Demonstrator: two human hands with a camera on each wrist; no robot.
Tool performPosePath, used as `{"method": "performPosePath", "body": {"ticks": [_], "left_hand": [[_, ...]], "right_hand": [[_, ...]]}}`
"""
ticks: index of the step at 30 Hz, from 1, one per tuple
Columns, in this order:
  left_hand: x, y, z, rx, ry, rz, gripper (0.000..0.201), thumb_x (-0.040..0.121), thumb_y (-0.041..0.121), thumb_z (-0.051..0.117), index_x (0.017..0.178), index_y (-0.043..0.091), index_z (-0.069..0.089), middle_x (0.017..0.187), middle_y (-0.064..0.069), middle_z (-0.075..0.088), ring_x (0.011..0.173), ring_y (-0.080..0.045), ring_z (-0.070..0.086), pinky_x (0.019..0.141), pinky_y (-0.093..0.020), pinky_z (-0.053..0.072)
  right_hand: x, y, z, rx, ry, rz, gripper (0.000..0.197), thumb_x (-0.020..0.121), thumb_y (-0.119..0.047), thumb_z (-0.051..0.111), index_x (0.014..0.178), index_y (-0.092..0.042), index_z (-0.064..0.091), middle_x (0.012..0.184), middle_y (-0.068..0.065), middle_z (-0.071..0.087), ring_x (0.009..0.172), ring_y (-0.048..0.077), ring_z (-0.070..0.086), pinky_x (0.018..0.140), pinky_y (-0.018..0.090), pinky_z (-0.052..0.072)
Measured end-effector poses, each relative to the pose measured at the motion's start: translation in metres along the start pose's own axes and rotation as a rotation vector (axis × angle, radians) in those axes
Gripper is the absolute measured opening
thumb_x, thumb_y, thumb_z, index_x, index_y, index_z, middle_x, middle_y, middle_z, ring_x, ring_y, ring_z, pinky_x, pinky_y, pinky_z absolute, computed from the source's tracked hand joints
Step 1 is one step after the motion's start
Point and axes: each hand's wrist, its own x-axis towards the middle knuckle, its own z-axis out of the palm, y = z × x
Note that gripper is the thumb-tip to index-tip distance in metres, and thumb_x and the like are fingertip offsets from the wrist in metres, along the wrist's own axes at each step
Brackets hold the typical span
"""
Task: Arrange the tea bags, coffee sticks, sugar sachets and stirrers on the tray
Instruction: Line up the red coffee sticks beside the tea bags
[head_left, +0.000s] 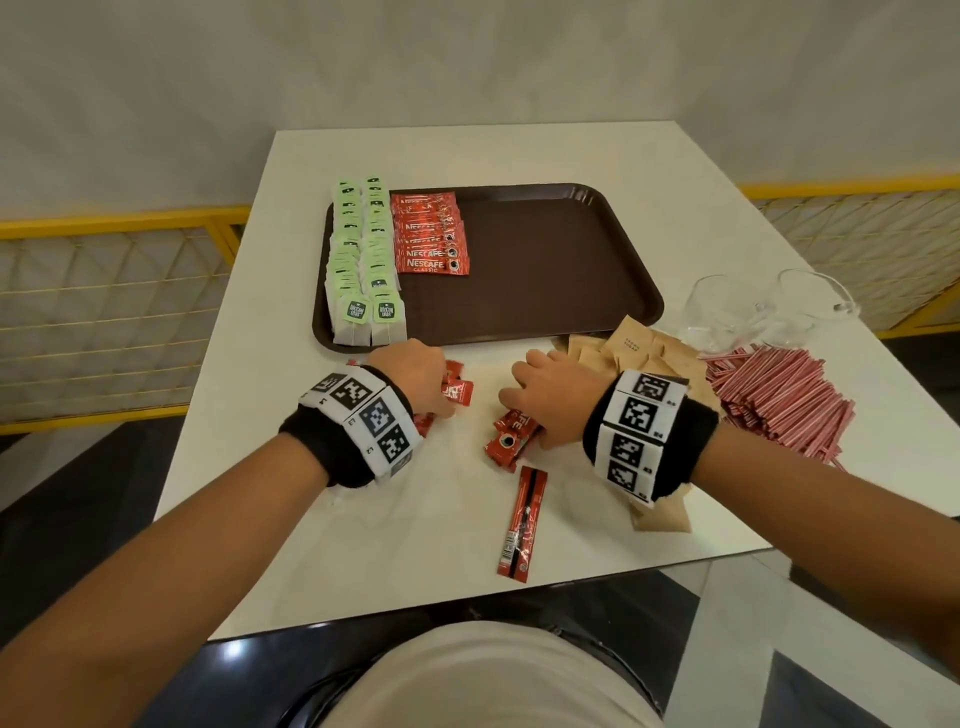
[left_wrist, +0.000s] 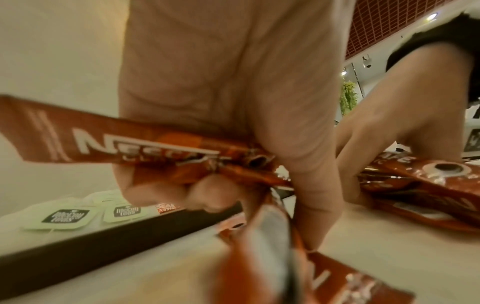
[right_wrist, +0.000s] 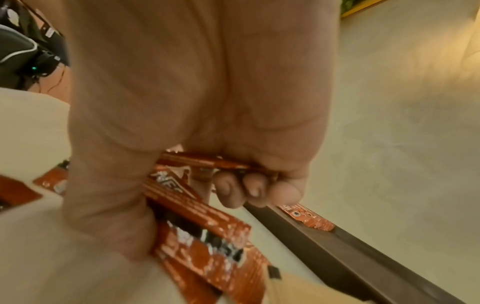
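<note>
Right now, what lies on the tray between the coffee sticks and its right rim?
Nothing: in the head view the tray floor is bare from the coffee sticks to that rim.

tray (head_left: 545, 270) right half bare, glasses (head_left: 769, 306) beside

Left hand (left_wrist: 221, 102) clasps red coffee sticks (left_wrist: 109, 142) beside the tray (left_wrist: 103, 236).

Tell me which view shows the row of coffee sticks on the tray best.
The head view: the whole row of coffee sticks lies in plain sight on the tray, beside the tea bags. The right wrist view catches only one end past the rim; the left wrist view shows a blurred scrap.
</note>
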Motion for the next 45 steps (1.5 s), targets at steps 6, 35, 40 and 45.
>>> {"method": "performPosePath", "body": {"ticks": [6, 35, 40, 45], "left_hand": [[-0.006, -0.003, 0.007, -0.070, -0.022, 0.029, 0.029, 0.087, 0.030, 0.058, 0.108, 0.010, 0.059, 0.100, -0.009, 0.044, 0.100, -0.029, 0.055, 0.075, -0.029, 0.038], [-0.033, -0.035, 0.011, -0.520, 0.017, -0.074, 0.015, 0.090, 0.019, 0.050, 0.102, 0.010, 0.046, 0.086, -0.005, 0.052, 0.077, -0.020, 0.051, 0.062, -0.027, 0.038], [-0.036, -0.044, 0.001, -0.892, 0.314, -0.098, 0.008, 0.089, 0.021, 0.054, 0.091, 0.015, 0.048, 0.083, -0.003, 0.051, 0.070, -0.019, 0.048, 0.055, -0.027, 0.037], [-0.048, -0.046, -0.009, -1.535, 0.426, -0.067, 0.013, 0.092, 0.026, 0.058, 0.097, 0.015, 0.059, 0.061, -0.001, 0.048, 0.045, -0.011, 0.049, 0.045, -0.021, 0.044]], "right_hand": [[0.007, -0.003, 0.005, -0.038, 0.051, -0.069, 0.046, 0.092, -0.042, 0.047, 0.131, -0.018, 0.046, 0.130, 0.006, 0.041, 0.119, 0.024, 0.036, 0.095, 0.032, 0.032], [-0.014, -0.026, 0.000, 0.387, -0.086, -0.243, 0.031, 0.084, -0.025, 0.060, 0.114, -0.015, 0.056, 0.105, 0.006, 0.063, 0.099, 0.020, 0.052, 0.085, 0.030, 0.042], [0.005, -0.023, 0.000, 0.446, 0.008, -0.186, 0.029, 0.090, -0.031, 0.055, 0.108, -0.009, 0.058, 0.104, 0.011, 0.061, 0.097, 0.024, 0.050, 0.085, 0.031, 0.039], [0.002, -0.002, -0.018, 0.793, 0.194, -0.036, 0.021, 0.095, -0.025, 0.049, 0.104, -0.007, 0.054, 0.088, 0.001, 0.055, 0.080, 0.019, 0.052, 0.069, 0.024, 0.034]]}}
